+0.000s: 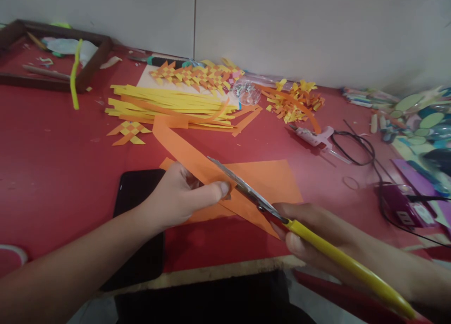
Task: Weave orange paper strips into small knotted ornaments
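Observation:
My left hand pinches a strip of orange paper between thumb and fingers. The strip slants from the upper left down toward my right hand. Yellow-handled scissors are gripped in my right hand, their metal blades lying along the orange strip close to my left thumb. Under both hands lies a larger orange sheet on the red table. A black phone rests flat beneath my left wrist. Just beyond the phone sits a woven orange and yellow paper fish.
Yellow paper strips lie in a pile ahead, with more woven fish behind. Paper scraps, a pink glue gun with black cord and a purple device are right. A brown frame stands back left.

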A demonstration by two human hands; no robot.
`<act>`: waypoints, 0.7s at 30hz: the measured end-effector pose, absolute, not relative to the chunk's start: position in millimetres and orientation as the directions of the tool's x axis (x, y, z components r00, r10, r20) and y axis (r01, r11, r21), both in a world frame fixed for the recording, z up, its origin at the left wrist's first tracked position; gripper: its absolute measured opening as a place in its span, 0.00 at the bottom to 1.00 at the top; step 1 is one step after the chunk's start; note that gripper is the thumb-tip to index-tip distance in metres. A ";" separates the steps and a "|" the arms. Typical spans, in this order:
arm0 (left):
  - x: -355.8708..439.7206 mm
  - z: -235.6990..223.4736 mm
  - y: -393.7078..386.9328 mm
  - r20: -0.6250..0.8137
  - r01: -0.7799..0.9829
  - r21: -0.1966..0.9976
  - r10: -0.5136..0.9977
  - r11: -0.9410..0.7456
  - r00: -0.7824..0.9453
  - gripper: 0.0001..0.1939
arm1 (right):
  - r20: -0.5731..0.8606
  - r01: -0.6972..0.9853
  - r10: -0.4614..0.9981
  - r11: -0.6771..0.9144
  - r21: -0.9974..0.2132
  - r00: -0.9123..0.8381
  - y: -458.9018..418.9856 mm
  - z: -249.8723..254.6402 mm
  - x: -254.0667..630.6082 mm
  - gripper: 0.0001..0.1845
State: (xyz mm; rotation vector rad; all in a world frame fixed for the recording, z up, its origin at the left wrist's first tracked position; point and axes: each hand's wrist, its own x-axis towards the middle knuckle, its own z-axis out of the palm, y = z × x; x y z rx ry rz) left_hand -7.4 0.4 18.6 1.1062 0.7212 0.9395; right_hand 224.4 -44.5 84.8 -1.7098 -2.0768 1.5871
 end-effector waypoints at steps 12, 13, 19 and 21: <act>-6.8 16.8 2.5 -0.014 -0.262 0.954 0.894 0.147 0.448 0.05 | -0.500 0.703 0.753 -0.070 -0.708 -0.429 -44.7 79.6 230.0 0.19; -7.2 16.7 2.4 -0.015 -0.260 0.955 0.895 0.146 0.446 0.05 | -0.501 0.696 0.751 -0.077 -0.714 -0.430 -44.6 79.1 230.5 0.20; -6.8 16.7 1.8 -0.027 -0.243 0.959 0.897 0.148 0.441 0.05 | -0.480 0.645 0.763 -0.110 -0.756 -0.432 -47.2 75.9 234.2 0.21; -6.0 17.3 1.4 -0.051 -0.231 0.959 0.903 0.163 0.427 0.04 | -0.458 0.637 0.774 -0.093 -0.765 -0.437 -47.4 73.2 237.3 0.20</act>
